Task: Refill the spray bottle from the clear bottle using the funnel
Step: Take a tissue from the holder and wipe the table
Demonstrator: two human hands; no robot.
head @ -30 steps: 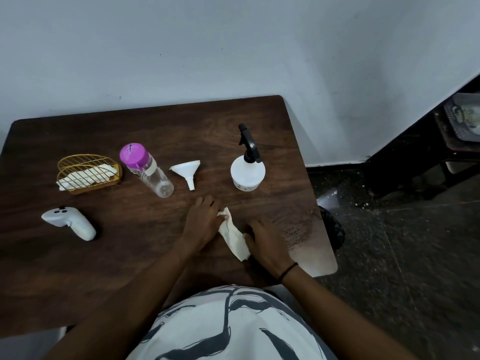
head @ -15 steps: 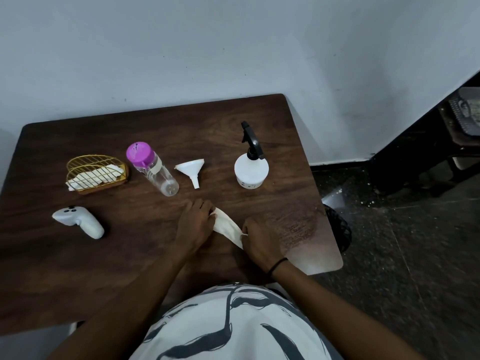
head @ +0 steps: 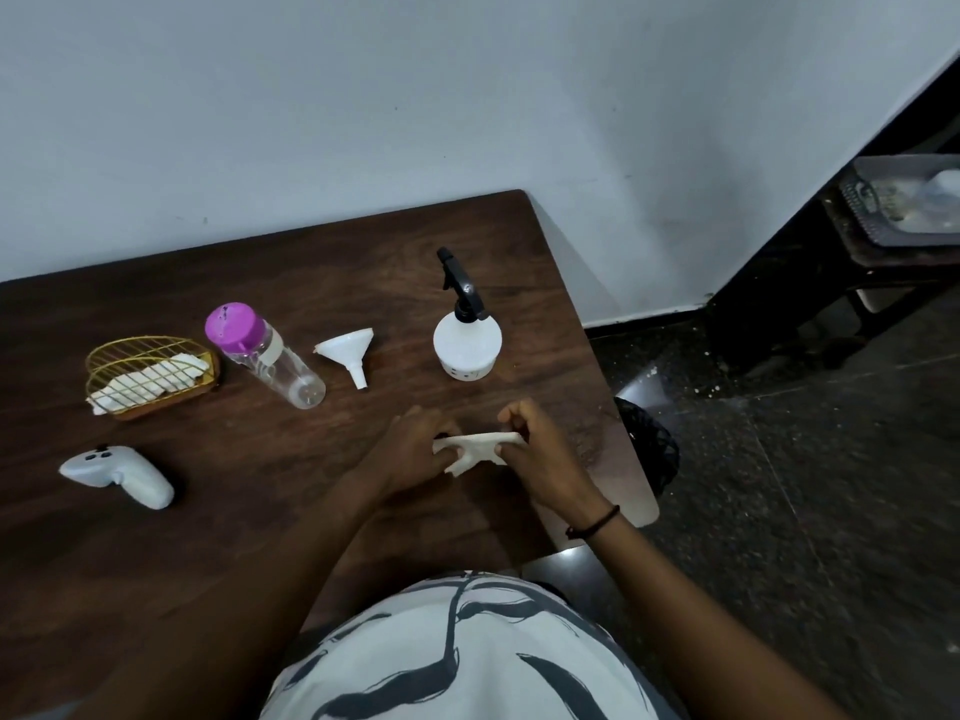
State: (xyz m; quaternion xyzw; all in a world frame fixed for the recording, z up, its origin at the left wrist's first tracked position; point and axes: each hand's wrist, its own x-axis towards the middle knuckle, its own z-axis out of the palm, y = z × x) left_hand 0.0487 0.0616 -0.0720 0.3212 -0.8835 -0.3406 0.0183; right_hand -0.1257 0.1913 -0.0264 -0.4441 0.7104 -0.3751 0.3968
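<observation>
Both hands, left hand (head: 410, 449) and right hand (head: 540, 449), pinch a white tissue (head: 475, 452), now stretched level between them instead of slanted; spray bottle (head: 467, 345), funnel (head: 348, 353) and clear bottle (head: 270, 358) stand untouched farther back.

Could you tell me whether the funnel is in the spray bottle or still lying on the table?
Lying on the table: the funnel rests on its side, apart from the capped spray bottle.
</observation>
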